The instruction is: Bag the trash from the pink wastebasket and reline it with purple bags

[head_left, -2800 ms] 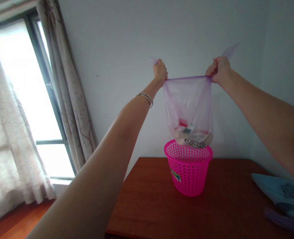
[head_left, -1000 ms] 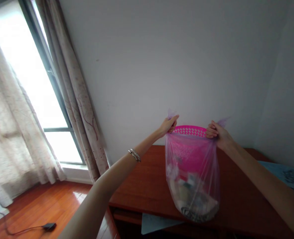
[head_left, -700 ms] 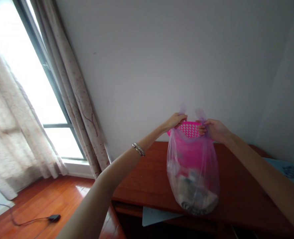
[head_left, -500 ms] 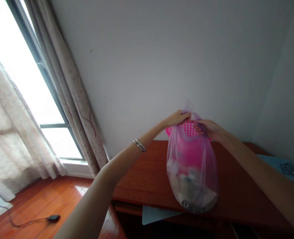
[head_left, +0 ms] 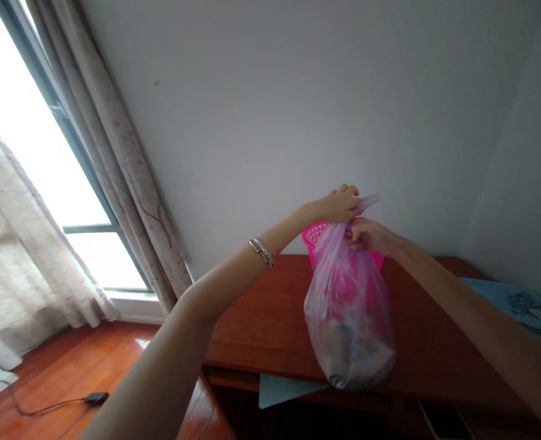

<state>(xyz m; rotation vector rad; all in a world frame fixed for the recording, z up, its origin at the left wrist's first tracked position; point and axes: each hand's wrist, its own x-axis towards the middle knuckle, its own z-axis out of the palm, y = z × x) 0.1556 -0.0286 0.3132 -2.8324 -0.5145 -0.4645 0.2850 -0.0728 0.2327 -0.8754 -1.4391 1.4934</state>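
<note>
A translucent purple plastic bag [head_left: 350, 318] with pale and dark items inside hangs at the front of the reddish-brown desk [head_left: 256, 318]. Its top is gathered and twisted between my hands. My left hand [head_left: 341, 203] is closed on the bag's top end, and a thin purple tip sticks out to its right. Just below and to the right, my right hand [head_left: 364, 235] grips the bag's neck with curled fingers. Behind the bag is a pink perforated basket [head_left: 314, 235], mostly hidden by it.
Light blue printed material [head_left: 513, 302] lies at the desk's right. A pale sheet [head_left: 284, 390] and a dark phone-like object [head_left: 447, 420] are below the desktop. A black adapter [head_left: 96, 398] with a cable lies on the floor, near the curtains [head_left: 128, 159].
The bag's opening has been drawn together into a narrow neck. My left hand has turned over the top, and my right hand has moved slightly left, closer to it.
</note>
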